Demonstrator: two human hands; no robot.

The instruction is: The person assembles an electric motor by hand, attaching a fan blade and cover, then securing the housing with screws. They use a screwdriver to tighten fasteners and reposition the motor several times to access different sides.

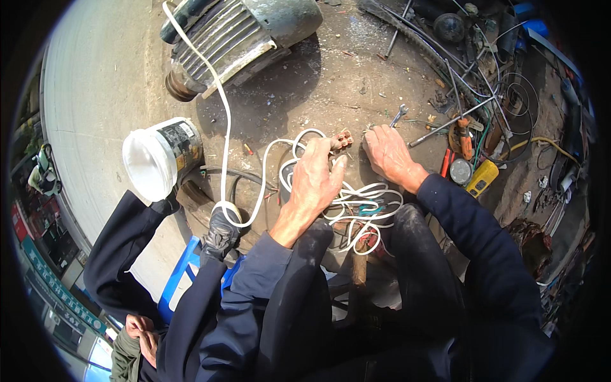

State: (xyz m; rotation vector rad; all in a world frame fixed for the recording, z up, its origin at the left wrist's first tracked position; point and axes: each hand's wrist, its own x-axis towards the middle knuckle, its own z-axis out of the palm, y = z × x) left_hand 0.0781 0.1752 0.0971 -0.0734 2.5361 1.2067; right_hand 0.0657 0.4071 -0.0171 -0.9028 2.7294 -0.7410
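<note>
My left hand point(311, 181) is closed, with a small reddish-brown ridged piece point(342, 140) sticking out from its fingertips. White cable point(265, 172) passes right by this hand and lies in loose loops below it, between my knees. To the right, my right hand point(393, 156) has its fingers curled down and together; whatever is in them is hidden. Just beyond its knuckles a metal wrench point(399, 116) lies on the ground. Under the cable loops a wooden handle point(359, 270) shows, its head mostly covered.
A large finned electric motor point(223, 44) sits at the far left. A white bucket point(153, 159) stands nearer, beside another person's dark-sleeved hands point(143, 337) and knees. Rods, wires, orange-handled pliers point(466, 139) and a yellow meter-like device point(482, 177) clutter the right.
</note>
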